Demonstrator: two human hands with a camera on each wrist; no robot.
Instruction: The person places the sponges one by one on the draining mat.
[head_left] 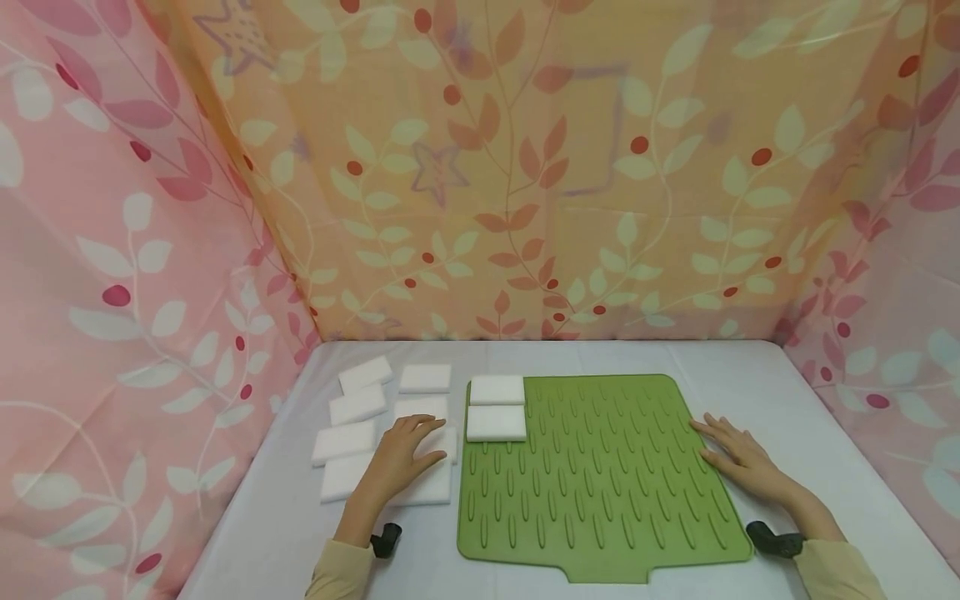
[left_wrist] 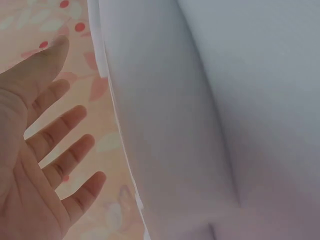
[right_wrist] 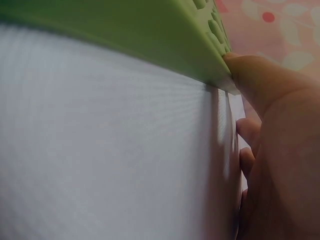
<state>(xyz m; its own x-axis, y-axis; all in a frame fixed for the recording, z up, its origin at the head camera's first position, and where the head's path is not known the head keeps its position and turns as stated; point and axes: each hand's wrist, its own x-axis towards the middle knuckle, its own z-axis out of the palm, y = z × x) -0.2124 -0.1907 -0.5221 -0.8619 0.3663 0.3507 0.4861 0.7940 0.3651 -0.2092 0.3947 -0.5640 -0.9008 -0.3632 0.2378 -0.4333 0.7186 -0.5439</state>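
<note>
My left hand is over the loose white sponge blocks on the left, covering parts of some of them. In the left wrist view its fingers are spread and loosely bent, with nothing between them. A green ridged mat lies in the middle of the table. Two white sponges, a back one and a front one, sit one before the other in its back left corner. At the mat's right edge rests my right hand, fingers extended, its thumb against the rim.
A white cloth covers the table. Patterned curtains enclose it, with one at the back, one on the left and one on the right. The mat has a tab at its front edge.
</note>
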